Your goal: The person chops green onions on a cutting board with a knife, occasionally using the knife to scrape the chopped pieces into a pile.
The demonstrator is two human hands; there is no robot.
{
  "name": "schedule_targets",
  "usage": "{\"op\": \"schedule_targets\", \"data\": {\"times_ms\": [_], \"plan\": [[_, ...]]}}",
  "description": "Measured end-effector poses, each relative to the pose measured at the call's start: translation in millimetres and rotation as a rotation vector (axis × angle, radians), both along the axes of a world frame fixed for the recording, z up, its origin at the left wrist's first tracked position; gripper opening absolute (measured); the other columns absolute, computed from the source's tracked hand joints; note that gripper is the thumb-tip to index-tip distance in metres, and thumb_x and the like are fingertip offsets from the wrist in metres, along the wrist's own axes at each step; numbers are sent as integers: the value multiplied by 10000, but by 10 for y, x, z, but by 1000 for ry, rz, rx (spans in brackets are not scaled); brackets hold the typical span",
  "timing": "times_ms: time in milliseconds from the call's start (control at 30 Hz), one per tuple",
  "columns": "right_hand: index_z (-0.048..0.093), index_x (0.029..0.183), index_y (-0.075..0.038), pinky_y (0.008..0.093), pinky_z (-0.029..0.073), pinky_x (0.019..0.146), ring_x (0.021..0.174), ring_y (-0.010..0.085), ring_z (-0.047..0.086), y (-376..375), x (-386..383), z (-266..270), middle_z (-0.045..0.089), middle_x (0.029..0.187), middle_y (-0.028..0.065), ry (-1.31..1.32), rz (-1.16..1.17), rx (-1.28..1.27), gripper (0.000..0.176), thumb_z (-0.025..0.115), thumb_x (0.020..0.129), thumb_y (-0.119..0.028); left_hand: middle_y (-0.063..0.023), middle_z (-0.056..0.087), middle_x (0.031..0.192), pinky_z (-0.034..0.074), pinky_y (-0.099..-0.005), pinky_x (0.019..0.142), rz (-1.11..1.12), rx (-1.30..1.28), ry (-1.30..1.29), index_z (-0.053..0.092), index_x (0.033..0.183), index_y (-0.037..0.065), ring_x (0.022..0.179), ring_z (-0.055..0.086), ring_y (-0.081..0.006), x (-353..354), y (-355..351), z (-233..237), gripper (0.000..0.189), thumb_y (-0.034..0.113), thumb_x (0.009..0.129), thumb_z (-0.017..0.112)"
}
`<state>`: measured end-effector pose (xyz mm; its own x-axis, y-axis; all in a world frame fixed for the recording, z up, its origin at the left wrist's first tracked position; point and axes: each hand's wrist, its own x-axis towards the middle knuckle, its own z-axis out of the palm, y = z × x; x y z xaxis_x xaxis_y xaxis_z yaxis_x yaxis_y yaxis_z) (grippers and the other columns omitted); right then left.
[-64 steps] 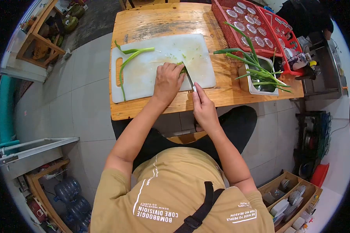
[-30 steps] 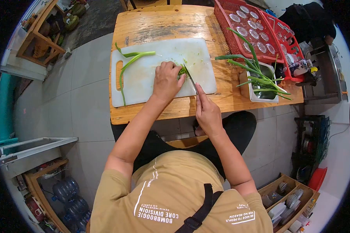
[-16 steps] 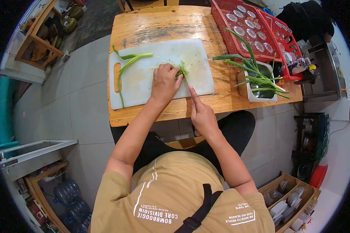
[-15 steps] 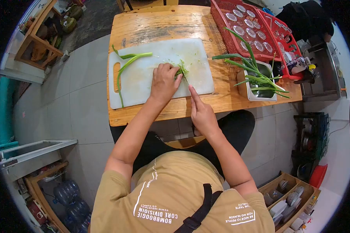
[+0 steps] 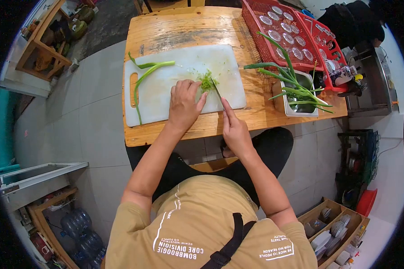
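Observation:
My right hand (image 5: 236,134) is wrapped round the handle of a knife (image 5: 216,89), its blade down on the white cutting board (image 5: 157,101). Beside the blade lies a small heap of finely chopped green onion (image 5: 207,81). Just left of that heap, my left hand (image 5: 184,103) rests on the board with its thumb spread from the fingers; nothing shows in it, though the fingertips are partly hidden. A whole green onion stalk (image 5: 151,71) lies bent at the board's left end, near the handle slot.
More green onions (image 5: 300,89) stick out of a metal container (image 5: 277,99) at the table's right. Behind it, a red basket (image 5: 256,38) holds several upturned glasses. The wooden table's (image 5: 166,31) near edge is close to my lap.
My left hand has drawn back from the chopped green onion toward me and left, its thumb spreading. The heap and knife blade now show more. The right hand stays nearly in place.

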<state>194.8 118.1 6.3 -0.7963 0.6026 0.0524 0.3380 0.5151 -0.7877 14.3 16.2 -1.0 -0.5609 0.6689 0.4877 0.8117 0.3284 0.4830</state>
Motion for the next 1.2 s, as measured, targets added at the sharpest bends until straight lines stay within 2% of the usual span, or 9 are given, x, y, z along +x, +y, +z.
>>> {"op": "schedule_targets", "data": {"times_ms": [167, 267, 333, 400, 467, 533, 900, 1000, 1200], "plan": [[541, 1613, -182, 564, 543, 764, 829, 534, 701, 140, -131, 239, 703, 862, 349, -23, 16, -76, 472, 532, 1142, -213, -110, 672, 1105, 468, -451, 958, -2, 14, 27, 731, 1209, 43, 1109, 615, -315, 20, 53, -90, 344, 202, 915, 813], [547, 1608, -179, 564, 541, 749, 815, 528, 700, 48, -90, 191, 702, 850, 343, -32, 25, -91, 466, 531, 1143, -211, -100, 677, 1093, 467, -447, 956, -2, -7, -38, 733, 1204, 49, 1100, 620, -307, 43, 21, -144, 339, 193, 909, 816], [547, 1607, -178, 565, 540, 743, 808, 529, 699, -7, -84, 160, 700, 842, 340, -70, 23, -47, 465, 533, 1143, -209, -98, 681, 1089, 470, -444, 952, 4, 28, 15, 738, 1194, 59, 1094, 624, -300, 26, 46, -157, 317, 183, 912, 811], [547, 1607, -178, 566, 539, 736, 801, 530, 697, -12, -102, 199, 698, 834, 337, -95, 21, 1, 464, 535, 1143, -207, -98, 681, 1089, 471, -443, 951, 2, 26, 20, 741, 1189, 64, 1094, 623, -298, 10, 76, -137, 305, 177, 914, 809], [525, 1624, -190, 575, 534, 727, 789, 532, 692, 11, -89, 292, 694, 825, 336, -55, 24, -70, 484, 543, 1140, -203, -98, 681, 1090, 471, -442, 950, -5, 24, 25, 743, 1183, 69, 1094, 623, -297, -20, 88, -125, 293, 172, 915, 807], [535, 1616, -186, 577, 534, 728, 792, 534, 691, 12, -74, 94, 694, 828, 337, -40, 25, -18, 477, 547, 1139, -203, -98, 682, 1094, 473, -443, 953, 1, 16, 20, 745, 1180, 72, 1099, 624, -297, -28, 92, -135, 285, 171, 920, 804], [544, 1609, -181, 579, 539, 737, 802, 532, 700, 73, -47, 170, 702, 850, 343, 4, 13, 13, 469, 537, 1140, -195, -116, 693, 1103, 480, -460, 968, 18, 87, -14, 746, 1162, 56, 1096, 631, -315, -1, 120, -180, 242, 161, 945, 766], [565, 1593, -169, 570, 544, 729, 799, 528, 703, 37, -29, 233, 705, 858, 344, -116, -16, -15, 452, 536, 1143, -198, -120, 696, 1108, 478, -461, 972, 28, 105, -24, 744, 1172, 51, 1100, 631, -320, 11, 109, -192, 248, 160, 949, 751], [557, 1601, -182, 572, 542, 723, 789, 533, 698, 37, -3, 130, 701, 851, 342, -24, 5, 16, 454, 529, 1148, -204, -130, 700, 1121, 480, -464, 988, 28, 95, -23, 740, 1176, 37, 1115, 633, -332, 6, 95, -159, 257, 159, 950, 746]]}}
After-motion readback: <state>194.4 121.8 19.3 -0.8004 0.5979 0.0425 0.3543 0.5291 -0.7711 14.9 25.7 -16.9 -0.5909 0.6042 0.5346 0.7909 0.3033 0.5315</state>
